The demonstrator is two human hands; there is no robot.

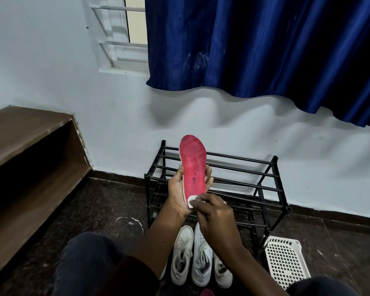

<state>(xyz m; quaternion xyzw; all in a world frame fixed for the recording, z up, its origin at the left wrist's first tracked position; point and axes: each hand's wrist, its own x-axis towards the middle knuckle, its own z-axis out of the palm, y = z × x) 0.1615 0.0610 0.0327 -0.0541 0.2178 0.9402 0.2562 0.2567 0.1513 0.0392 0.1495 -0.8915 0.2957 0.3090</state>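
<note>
Nearest the lens, a dark-trousered knee (88, 263) is being seen at seven o'clock of the view, with both forearms being stretched past it toward twelve. A red insole (193, 167) is being held upright in the air just below the centre, its toe end pointing to twelve o'clock. It is being gripped by the left hand (178, 190), the thumb being laid on its nine-o'clock edge and the fingers being curled round its three-o'clock edge. At the insole's six-o'clock heel end, a small white piece (191, 202) is being pinched by the curled fingertips of the right hand (215, 212), so the two hands are being seen close together there. Whether the piece is separate from the insole cannot be told. Behind the insole, a black shoe rack (267, 165) is being seen against the wall. White sneakers (182, 256) are lying on the floor at six o'clock of the hands, and a white basket (285, 259) at four o'clock.
</note>
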